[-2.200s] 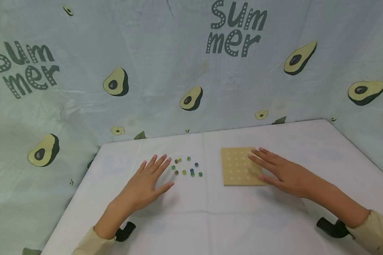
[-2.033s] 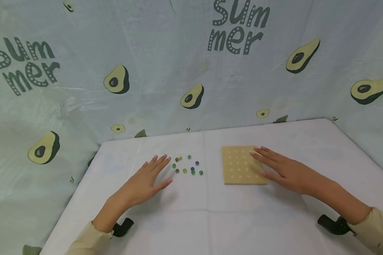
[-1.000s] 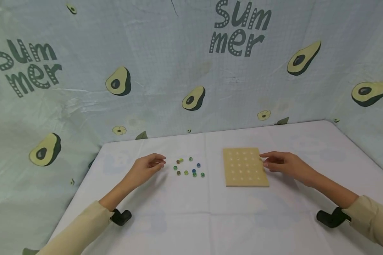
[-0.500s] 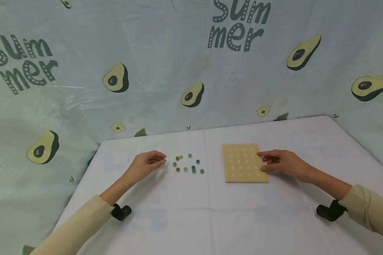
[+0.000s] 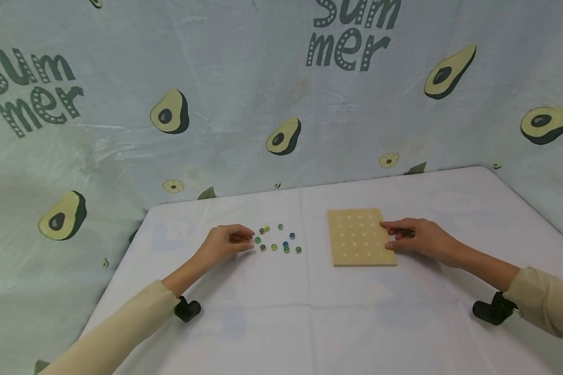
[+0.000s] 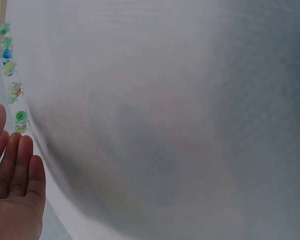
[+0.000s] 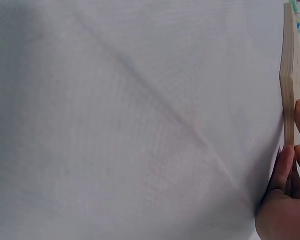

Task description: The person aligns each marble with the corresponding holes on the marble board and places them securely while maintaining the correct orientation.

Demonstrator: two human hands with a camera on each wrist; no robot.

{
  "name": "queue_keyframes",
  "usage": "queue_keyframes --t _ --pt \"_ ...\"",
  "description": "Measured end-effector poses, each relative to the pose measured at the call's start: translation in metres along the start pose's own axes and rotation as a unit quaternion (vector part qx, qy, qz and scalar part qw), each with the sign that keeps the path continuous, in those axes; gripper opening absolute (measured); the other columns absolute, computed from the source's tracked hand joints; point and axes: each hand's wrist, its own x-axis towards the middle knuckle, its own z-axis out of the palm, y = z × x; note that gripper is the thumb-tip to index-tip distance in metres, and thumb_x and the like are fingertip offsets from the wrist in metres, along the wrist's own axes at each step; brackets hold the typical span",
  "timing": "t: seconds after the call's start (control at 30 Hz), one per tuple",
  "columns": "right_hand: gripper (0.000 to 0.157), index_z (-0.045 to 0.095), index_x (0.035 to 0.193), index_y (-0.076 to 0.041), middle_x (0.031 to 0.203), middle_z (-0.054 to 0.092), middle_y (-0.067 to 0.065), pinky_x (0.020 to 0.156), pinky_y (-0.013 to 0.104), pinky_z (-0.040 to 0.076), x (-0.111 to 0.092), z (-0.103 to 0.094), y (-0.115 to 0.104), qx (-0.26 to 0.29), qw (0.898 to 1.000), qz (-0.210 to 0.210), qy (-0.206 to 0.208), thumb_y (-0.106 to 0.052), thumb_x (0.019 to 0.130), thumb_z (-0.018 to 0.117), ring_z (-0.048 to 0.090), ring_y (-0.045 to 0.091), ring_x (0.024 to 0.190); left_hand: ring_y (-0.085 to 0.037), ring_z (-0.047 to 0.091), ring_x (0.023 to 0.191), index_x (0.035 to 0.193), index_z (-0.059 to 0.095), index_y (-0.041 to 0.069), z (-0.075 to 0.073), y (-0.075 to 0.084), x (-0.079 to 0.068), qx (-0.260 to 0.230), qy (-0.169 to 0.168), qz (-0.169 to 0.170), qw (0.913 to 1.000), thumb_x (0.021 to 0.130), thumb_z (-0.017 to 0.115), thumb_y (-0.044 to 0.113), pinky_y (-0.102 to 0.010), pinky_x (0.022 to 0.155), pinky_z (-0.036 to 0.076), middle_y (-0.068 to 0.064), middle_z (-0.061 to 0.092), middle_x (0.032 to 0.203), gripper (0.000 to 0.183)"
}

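In the head view my left hand hovers at the left side of a loose group of glass marbles, fingers loosely bent and nothing held. A green marble sits right by its fingertips; a blue marble lies farther right. The left wrist view shows the marbles in a row beyond the fingers, among them a swirled green marble. My right hand holds the right edge of a square wooden board with rows of small hollows. In the right wrist view, fingertips meet the board's layered edge.
A white cloth covers the table. Behind it hangs a pale curtain printed with avocados and lettering. Black wrist mounts show below both sleeves, one a left wrist camera.
Both hands began spread flat over the marbles and board. They drew back and bent their fingers; the right then took the board's edge, and the left moved right toward the marbles.
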Motion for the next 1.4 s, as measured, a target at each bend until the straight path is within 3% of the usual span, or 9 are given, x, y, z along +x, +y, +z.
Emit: queue_keyframes --t 0.3,0.43,0.53,0.6,0.77,0.97,1.4 --pt "0.074 0.059 0.145 -0.017 0.117 0.067 0.001 0.077 0.019 0.049 0.0 -0.001 0.003 -0.002 1.0 -0.011 0.01 -0.052 0.083 0.08 0.059 0.011 0.098 -0.015 0.07 0.09 0.111 0.075 0.007 0.005 -0.003 0.009 0.022 0.0 -0.008 0.9997 0.09 0.079 0.012 -0.032 0.08 0.056 -0.001 0.075 0.099 0.022" --pt "0.071 0.062 0.142 -0.014 0.111 0.067 0.0 0.077 0.021 0.05 0.003 0.0 0.004 -0.039 0.998 -0.039 0.015 -0.05 0.084 0.081 0.059 0.011 0.095 -0.016 0.07 0.09 0.111 0.075 0.007 0.006 -0.004 0.01 0.024 -0.004 -0.006 0.9997 0.09 0.079 0.013 -0.032 0.078 0.056 -0.001 0.075 0.099 0.022" --pt "0.068 0.065 0.138 -0.011 0.116 0.067 0.003 0.081 0.029 0.052 0.007 -0.001 0.004 -0.091 0.993 -0.075 0.018 -0.049 0.083 0.082 0.06 0.015 0.098 -0.015 0.069 0.09 0.111 0.075 0.007 0.007 -0.005 0.011 0.024 -0.008 -0.009 0.9996 0.089 0.08 0.014 -0.03 0.077 0.055 -0.001 0.075 0.099 0.023" --pt "0.066 0.067 0.135 -0.01 0.126 0.066 0.008 0.092 0.039 0.053 0.01 -0.002 0.004 -0.117 0.988 -0.1 0.021 -0.048 0.083 0.082 0.061 0.024 0.109 -0.015 0.069 0.09 0.111 0.075 0.007 0.007 -0.005 0.011 0.025 -0.009 -0.011 0.9996 0.089 0.08 0.014 -0.03 0.076 0.055 -0.001 0.074 0.099 0.023" --pt "0.074 0.063 0.14 -0.01 0.145 0.056 0.017 0.107 0.062 0.041 0.009 -0.003 0.005 -0.139 0.985 -0.104 0.019 -0.055 0.083 0.079 0.047 0.043 0.137 -0.015 0.07 0.09 0.111 0.075 0.007 0.008 -0.005 0.01 0.021 -0.009 -0.01 0.9997 0.09 0.079 0.013 -0.03 0.076 0.055 -0.002 0.075 0.1 0.022" --pt "0.083 0.055 0.148 -0.012 0.153 0.047 0.018 0.108 0.06 0.041 0.005 -0.004 0.005 -0.165 0.982 -0.088 0.014 -0.062 0.085 0.073 0.043 0.041 0.141 -0.015 0.07 0.089 0.108 0.077 0.008 0.008 -0.006 0.013 0.014 -0.002 -0.001 0.9999 0.089 0.08 0.012 -0.028 0.072 0.054 -0.002 0.075 0.099 0.02" --pt "0.085 0.055 0.148 -0.014 0.148 0.049 0.024 0.102 0.06 0.045 0.009 -0.006 0.005 -0.208 0.974 -0.085 0.005 -0.068 0.084 0.07 0.048 0.046 0.134 -0.013 0.067 0.084 0.106 0.078 0.008 0.009 -0.009 0.019 0.023 -0.001 0.005 0.9997 0.089 0.08 0.013 -0.024 0.066 0.051 -0.002 0.075 0.094 0.018"
